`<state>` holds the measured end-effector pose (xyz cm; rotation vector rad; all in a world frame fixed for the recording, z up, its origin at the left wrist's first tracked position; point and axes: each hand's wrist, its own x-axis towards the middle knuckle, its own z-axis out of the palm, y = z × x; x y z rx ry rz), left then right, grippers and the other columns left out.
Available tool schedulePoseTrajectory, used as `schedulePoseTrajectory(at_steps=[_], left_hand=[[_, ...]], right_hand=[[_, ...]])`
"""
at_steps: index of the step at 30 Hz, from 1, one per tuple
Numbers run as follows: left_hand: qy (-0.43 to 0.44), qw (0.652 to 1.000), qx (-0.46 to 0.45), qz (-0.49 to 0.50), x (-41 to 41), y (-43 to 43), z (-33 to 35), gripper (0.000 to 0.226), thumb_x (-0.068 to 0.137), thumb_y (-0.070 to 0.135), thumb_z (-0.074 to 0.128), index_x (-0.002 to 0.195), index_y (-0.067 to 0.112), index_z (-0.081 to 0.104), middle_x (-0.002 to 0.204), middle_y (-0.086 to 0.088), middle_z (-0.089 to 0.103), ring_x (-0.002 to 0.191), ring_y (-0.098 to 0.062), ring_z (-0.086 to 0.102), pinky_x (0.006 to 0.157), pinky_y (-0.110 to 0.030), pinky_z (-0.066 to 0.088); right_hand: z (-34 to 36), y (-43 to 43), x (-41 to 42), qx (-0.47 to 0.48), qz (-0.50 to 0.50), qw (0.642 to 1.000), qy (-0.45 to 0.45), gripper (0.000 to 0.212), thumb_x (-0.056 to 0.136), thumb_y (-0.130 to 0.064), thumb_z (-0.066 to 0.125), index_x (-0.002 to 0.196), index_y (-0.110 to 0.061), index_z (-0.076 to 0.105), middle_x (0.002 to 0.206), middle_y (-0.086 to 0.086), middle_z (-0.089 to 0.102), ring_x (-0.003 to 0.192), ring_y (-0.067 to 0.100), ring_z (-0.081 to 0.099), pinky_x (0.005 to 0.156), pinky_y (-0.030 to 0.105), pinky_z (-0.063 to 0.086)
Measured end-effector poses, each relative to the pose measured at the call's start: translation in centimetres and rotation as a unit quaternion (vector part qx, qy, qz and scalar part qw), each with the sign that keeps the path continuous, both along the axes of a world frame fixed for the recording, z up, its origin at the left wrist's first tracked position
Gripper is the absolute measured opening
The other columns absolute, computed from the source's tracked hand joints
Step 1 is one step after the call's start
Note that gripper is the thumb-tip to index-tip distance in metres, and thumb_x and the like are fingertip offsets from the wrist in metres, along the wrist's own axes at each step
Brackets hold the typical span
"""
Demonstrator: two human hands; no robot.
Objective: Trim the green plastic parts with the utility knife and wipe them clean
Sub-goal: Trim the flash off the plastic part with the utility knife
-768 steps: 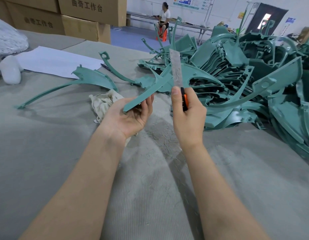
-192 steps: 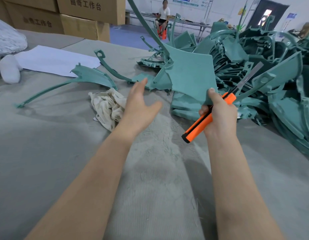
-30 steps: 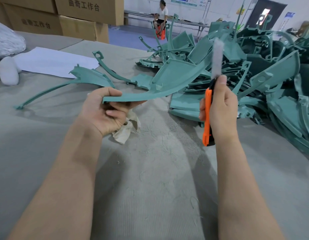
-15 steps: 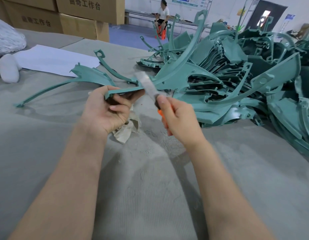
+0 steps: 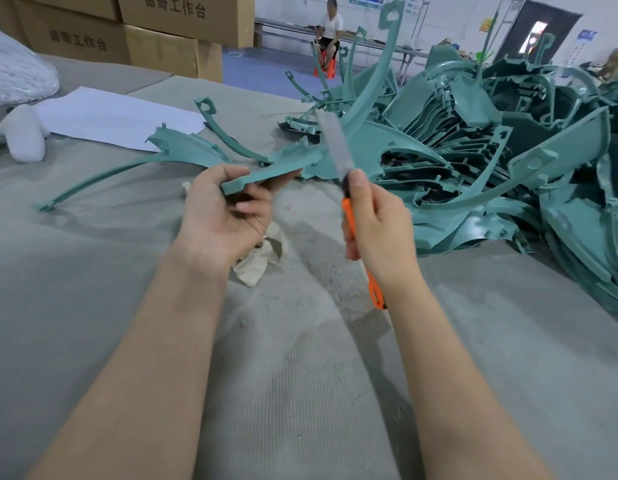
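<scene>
Half a second on, the utility knife has slid further along the curved, smooth green plastic part, its blurred flat blade now upright across it. The left hand curls round the part's near end, raised above the ribbed grey desk. The right hand grips the orange handle. A crumpled cloth lies beneath the left hand, and a tangled pile of similar parts sits to the right.

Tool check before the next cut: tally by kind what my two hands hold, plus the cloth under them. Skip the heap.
Green plastic part, gripped by the left hand: 1
Utility knife, blade out, gripped by the right hand: 1
Cloth rag, below the left hand: 1
Total: 3
</scene>
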<state>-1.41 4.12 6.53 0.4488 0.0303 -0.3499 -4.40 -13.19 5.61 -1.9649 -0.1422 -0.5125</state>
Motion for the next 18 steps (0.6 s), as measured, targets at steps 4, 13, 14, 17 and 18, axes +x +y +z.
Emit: schedulePoseTrajectory(at_steps=[4, 13, 14, 17, 18], left_hand=[[-0.011, 1.000, -0.023, -0.008, -0.20, -0.54, 0.04, 0.040, 0.068, 0.006, 0.046, 0.106, -0.003, 0.053, 0.105, -0.027, 0.067, 0.036, -0.002, 0.044, 0.030, -0.011, 0.030], [-0.014, 0.998, -0.058, -0.004, -0.40, -0.68, 0.00, 0.038, 0.069, 0.003, 0.045, 0.105, -0.005, 0.055, 0.108, -0.029, 0.066, 0.036, -0.003, 0.044, 0.031, -0.010, 0.030], [-0.014, 0.998, -0.060, -0.001, -0.42, -0.65, 0.03, 0.037, 0.069, 0.003, 0.045, 0.104, -0.004, 0.055, 0.108, -0.029, 0.066, 0.036, -0.003, 0.044, 0.031, -0.010, 0.030], [-0.018, 0.998, -0.062, 0.001, -0.41, -0.64, 0.08, 0.034, 0.069, 0.003, 0.046, 0.101, -0.004, 0.055, 0.109, -0.029, 0.065, 0.036, -0.002, 0.044, 0.031, -0.010, 0.030], [-0.018, 0.998, -0.058, 0.005, -0.43, -0.70, 0.13, 0.035, 0.069, 0.004, 0.046, 0.101, -0.004, 0.055, 0.108, -0.029, 0.066, 0.036, -0.002, 0.045, 0.031, -0.010, 0.030]], right_hand=[[-0.29, -0.60, 0.51, 0.024, -0.055, 0.998, 0.004, 0.051, 0.102, -0.048, 0.037, 0.058, -0.022, 0.042, 0.050, 0.000, 0.049, 0.036, 0.015, 0.048, 0.038, 0.020, 0.039], [-0.09, -0.29, 0.16, 0.061, -0.006, 0.998, 0.019, 0.051, 0.102, -0.047, 0.037, 0.057, -0.026, 0.042, 0.051, -0.002, 0.048, 0.037, 0.016, 0.044, 0.037, 0.019, 0.034], [-0.04, -0.29, 0.11, 0.058, -0.001, 0.998, 0.021, 0.051, 0.102, -0.048, 0.036, 0.058, -0.024, 0.042, 0.051, 0.000, 0.048, 0.037, 0.016, 0.044, 0.037, 0.019, 0.034], [-0.02, -0.33, 0.08, 0.046, 0.012, 0.998, 0.027, 0.051, 0.102, -0.048, 0.036, 0.061, -0.019, 0.043, 0.050, 0.002, 0.047, 0.037, 0.016, 0.045, 0.039, 0.021, 0.036], [-0.08, -0.21, 0.06, 0.039, 0.018, 0.999, 0.028, 0.050, 0.102, -0.048, 0.038, 0.060, -0.021, 0.043, 0.049, -0.001, 0.047, 0.037, 0.015, 0.045, 0.038, 0.020, 0.036]])
